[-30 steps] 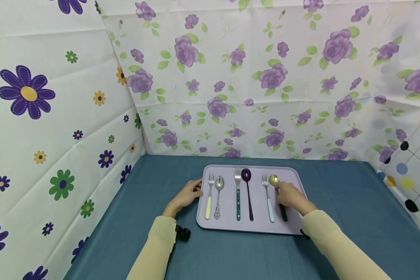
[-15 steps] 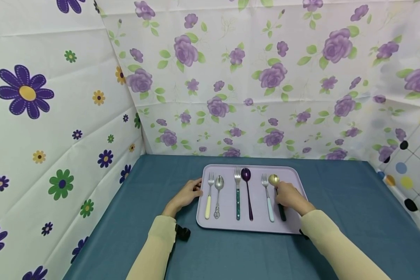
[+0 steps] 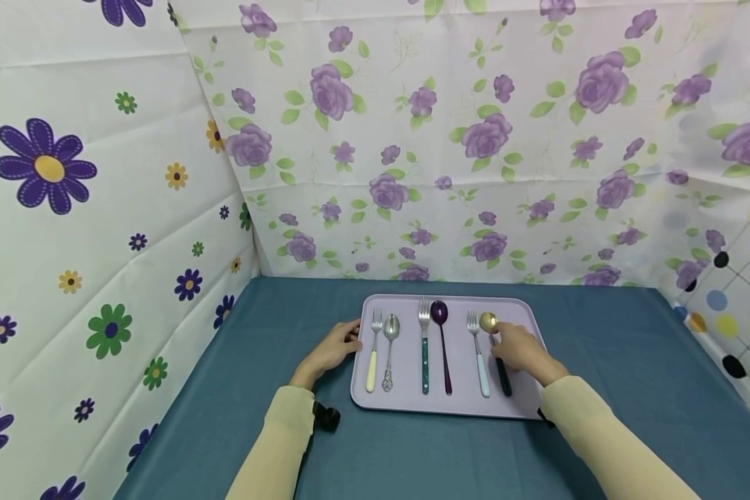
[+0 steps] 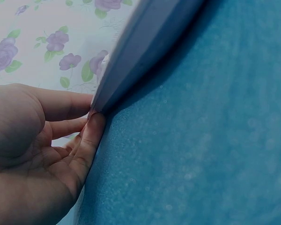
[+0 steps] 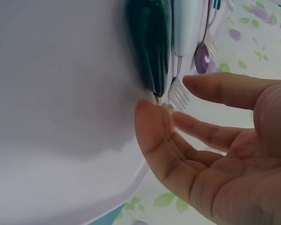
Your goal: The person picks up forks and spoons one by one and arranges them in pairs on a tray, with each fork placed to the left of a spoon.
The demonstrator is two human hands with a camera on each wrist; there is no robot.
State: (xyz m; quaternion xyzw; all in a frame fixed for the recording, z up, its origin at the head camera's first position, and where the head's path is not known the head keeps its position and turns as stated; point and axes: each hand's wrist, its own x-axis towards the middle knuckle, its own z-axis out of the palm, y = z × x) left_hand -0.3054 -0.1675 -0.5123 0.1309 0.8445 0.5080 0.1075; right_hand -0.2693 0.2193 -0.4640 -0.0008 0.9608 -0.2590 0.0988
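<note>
My left hand (image 3: 331, 348) holds the left rim of a pale lilac tray (image 3: 400, 404); in the left wrist view the thumb and a lower finger meet at the tray's edge (image 4: 136, 56). Over the tray's right part, my right hand (image 3: 523, 349) is at the neck of a spoon with a gold bowl (image 3: 489, 321) and dark green handle (image 5: 150, 42). In the right wrist view the thumb (image 5: 225, 89) stands away from the spoon, while a fingertip overlaps its neck. Beside the spoon lies a fork with a pale blue handle (image 3: 482, 375).
Also on the tray are a yellow-handled fork (image 3: 371, 368), a silver spoon (image 3: 390, 330), a green-handled fork (image 3: 425, 361) and a dark purple spoon (image 3: 440, 312). The tray lies on a blue-green cloth (image 3: 425, 458). Flowered sheets (image 3: 437, 139) rise behind and at the left.
My right hand has shifted slightly to the right, and more of the dark handle shows beneath it. The left hand stays at the tray's rim.
</note>
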